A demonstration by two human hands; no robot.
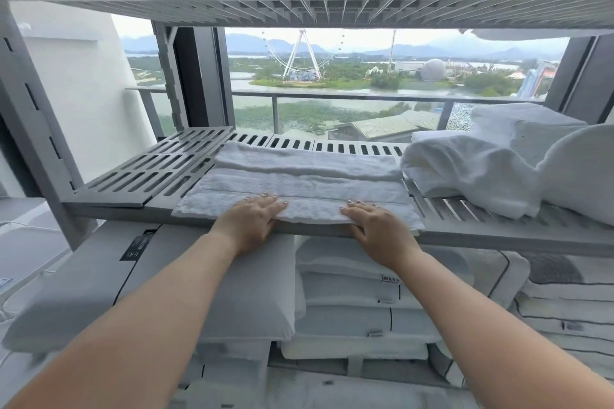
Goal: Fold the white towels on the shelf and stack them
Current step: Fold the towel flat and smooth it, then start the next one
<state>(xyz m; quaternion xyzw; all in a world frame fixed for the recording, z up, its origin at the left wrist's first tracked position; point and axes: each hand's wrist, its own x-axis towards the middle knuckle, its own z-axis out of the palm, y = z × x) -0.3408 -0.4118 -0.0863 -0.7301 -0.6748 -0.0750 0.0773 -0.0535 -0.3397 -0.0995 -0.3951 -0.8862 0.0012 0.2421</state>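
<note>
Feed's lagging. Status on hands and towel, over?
Left hand, right hand flat on towel, near edge. Towel lies flat on shelf. Crumpled towels close at right.

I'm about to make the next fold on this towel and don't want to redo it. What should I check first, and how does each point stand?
1. Towel flat on the shelf: ok, no bunching visible.
2. Left hand and right hand on its near edge: ok, fingers flat on top.
3. Near edge square with the shelf front: not ok, the right corner hangs slightly over.
4. Bare shelf left of the towel: ok.
5. Rumpled pile clear of the towel's right end: cannot tell, they sit very close.
6. Folded stack behind the pile to add to: ok.
</note>
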